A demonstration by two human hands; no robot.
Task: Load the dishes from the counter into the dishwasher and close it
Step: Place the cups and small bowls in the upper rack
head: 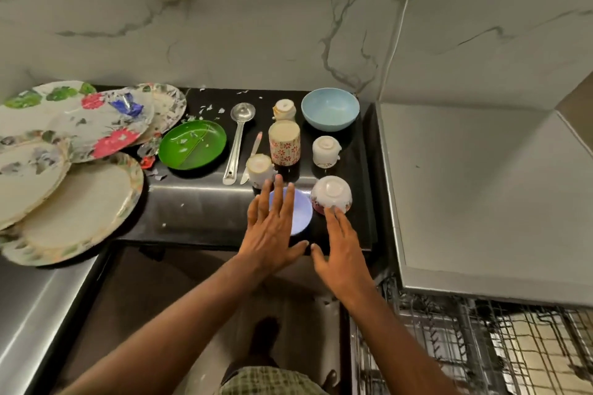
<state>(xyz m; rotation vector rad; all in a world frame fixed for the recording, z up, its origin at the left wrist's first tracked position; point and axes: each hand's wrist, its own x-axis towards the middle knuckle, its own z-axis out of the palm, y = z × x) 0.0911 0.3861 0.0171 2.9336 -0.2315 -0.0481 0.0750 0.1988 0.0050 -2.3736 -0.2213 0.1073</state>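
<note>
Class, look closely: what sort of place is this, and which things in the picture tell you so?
Most likely a home kitchen: used floral plates piled on a dark counter, a steel ladle beside cups, and an open dishwasher's wire rack at lower right.

Both bare forearms reach forward from the bottom of the view, converging toward the middle. The left hand [272, 234] is held flat, palm down, its fingers straight and slightly spread, the thumb angled out to the right. The right hand [341, 248] lies just beside it, also palm down, with fingers extended and close together and the thumb pointing left toward the other thumb. The two thumbs are near each other but apart. Neither hand grips anything; both wrists are straight.
</note>
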